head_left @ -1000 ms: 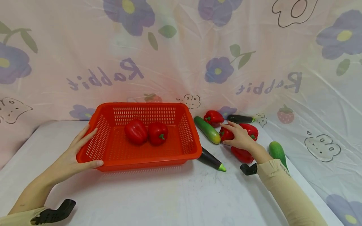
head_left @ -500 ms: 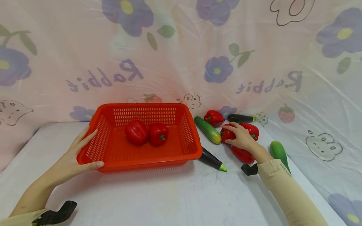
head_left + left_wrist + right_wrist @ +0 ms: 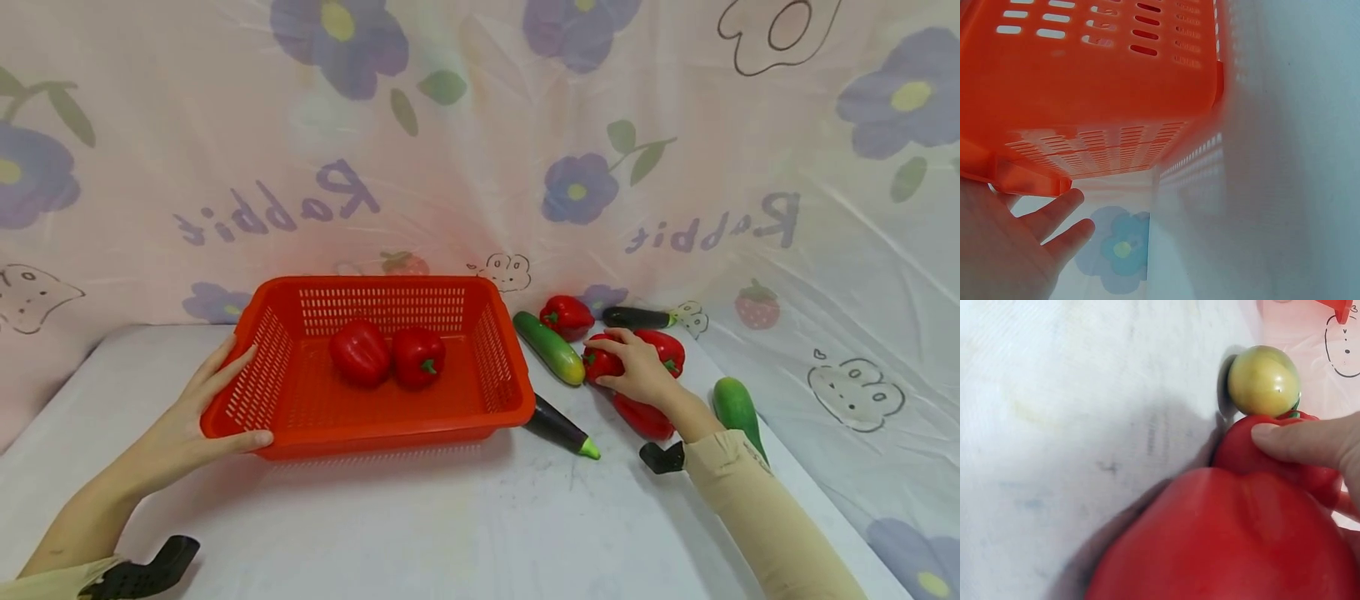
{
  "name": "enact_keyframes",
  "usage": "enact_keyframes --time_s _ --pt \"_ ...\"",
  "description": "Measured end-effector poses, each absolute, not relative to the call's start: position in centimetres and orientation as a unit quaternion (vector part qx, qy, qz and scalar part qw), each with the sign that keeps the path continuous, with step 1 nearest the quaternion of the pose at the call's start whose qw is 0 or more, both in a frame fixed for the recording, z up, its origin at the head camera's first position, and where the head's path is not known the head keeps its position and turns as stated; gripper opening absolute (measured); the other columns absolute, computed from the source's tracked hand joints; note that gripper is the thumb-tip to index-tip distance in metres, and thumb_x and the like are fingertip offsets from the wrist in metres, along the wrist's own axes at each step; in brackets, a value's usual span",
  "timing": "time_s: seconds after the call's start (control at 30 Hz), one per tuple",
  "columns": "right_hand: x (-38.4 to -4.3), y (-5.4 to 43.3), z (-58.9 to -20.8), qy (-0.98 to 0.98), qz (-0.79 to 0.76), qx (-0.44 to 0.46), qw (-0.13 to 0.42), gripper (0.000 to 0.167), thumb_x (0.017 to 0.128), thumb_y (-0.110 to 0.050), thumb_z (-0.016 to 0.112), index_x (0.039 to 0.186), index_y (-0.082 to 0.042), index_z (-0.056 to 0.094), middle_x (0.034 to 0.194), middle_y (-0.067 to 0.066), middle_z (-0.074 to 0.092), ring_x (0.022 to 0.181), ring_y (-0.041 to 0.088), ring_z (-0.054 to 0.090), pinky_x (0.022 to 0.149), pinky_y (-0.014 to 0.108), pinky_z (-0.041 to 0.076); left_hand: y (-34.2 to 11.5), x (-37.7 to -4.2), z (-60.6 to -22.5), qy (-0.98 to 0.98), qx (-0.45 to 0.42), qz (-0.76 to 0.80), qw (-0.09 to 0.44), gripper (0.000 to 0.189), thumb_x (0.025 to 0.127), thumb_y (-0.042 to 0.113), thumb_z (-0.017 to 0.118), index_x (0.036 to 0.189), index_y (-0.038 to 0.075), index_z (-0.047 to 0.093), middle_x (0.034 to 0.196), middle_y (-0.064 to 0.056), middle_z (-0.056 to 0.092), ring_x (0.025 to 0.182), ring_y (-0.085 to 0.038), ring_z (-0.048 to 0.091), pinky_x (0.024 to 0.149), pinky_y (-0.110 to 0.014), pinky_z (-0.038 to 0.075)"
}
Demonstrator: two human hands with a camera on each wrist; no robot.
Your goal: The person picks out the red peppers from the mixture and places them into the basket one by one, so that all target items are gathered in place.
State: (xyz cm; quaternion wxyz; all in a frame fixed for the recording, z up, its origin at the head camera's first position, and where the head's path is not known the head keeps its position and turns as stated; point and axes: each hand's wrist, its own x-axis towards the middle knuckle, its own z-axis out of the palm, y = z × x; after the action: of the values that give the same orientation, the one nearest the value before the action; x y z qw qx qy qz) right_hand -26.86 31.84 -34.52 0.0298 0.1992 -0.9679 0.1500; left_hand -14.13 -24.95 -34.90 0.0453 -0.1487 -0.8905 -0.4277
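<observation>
Our right hand [image 3: 636,371] pinches a red pepper [image 3: 602,362], right of the basket [image 3: 405,435], stem [image 3: 1294,414] facing it; left hand [image 3: 182,418] spread at basket's left end.

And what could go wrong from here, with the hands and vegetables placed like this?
1. The red pepper that the right hand pinches sits close to the cucumber and another red pepper; lifting it might nudge a neighbour and make it roll.
2. The left hand rests at the left end of the basket. If it pushed rightward, the basket could shove the eggplant, which its right corner partly hides.
</observation>
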Motion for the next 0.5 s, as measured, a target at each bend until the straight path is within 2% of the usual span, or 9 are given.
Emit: enact_keyframes --time_s 0.17,0.3,0.5 --pt "-26.5 31.8 -34.5 -0.965 0.158 0.207 0.041 0.059 0.078 -0.011 0.077 0.133 -0.013 0.056 0.141 0.027 0.039 0.128 0.048 0.035 0.098 0.076 0.027 -24.9 -14.1 -35.1 -0.889 -0.149 -0.429 0.049 0.101 0.075 0.019 0.079 0.155 0.022 0.017 0.162 0.008 -0.008 0.146 -0.034 -0.008 0.093 -0.083 0.011" --pt "-26.3 31.6 -34.2 -0.963 0.169 0.206 0.049 0.060 0.079 -0.013 0.077 0.134 -0.014 0.055 0.143 0.025 0.038 0.127 0.049 0.035 0.093 0.075 0.034 -24.8 -13.9 -35.2 -0.888 -0.150 -0.433 0.050 0.101 0.076 0.020 0.079 0.155 0.022 0.017 0.161 0.009 -0.008 0.147 -0.031 -0.008 0.093 -0.083 0.011" --pt "-26.2 31.1 -33.3 -0.957 0.184 0.214 0.068 0.062 0.079 -0.014 0.078 0.135 -0.017 0.054 0.145 0.023 0.036 0.128 0.048 0.035 0.089 0.072 0.041 -24.8 -14.0 -35.1 -0.890 -0.148 -0.429 0.049 0.101 0.076 0.021 0.079 0.155 0.023 0.016 0.161 0.011 -0.008 0.146 -0.034 -0.008 0.091 -0.083 0.012"
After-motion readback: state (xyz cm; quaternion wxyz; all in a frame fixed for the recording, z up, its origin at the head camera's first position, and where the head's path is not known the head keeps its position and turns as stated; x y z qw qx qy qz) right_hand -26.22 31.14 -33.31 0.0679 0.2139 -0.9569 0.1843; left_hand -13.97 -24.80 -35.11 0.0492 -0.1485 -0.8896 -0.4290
